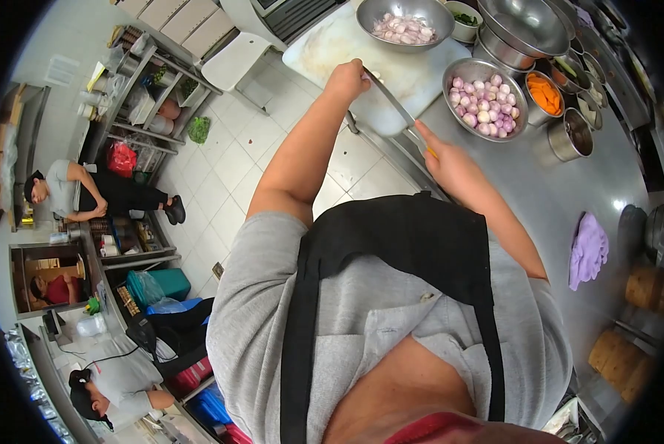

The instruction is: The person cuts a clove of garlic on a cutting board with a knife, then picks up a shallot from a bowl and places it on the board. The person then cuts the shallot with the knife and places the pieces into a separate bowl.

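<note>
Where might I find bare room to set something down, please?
Bare: steel counter between the right forearm, steel pot and purple cloth; also cutting board between knife and bowl of sliced shallots. Crowded around the bowl of peeled shallots and stacked steel bowls.

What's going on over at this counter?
Someone in a black apron is working with a knife over a white cutting board. The right hand grips its yellow handle, and the left hand is by the far end of the blade; whether it holds anything is hard to tell. Small purple onions fill one metal bowl, and pale cut pieces lie in another. Another person stands off to the left.
</note>
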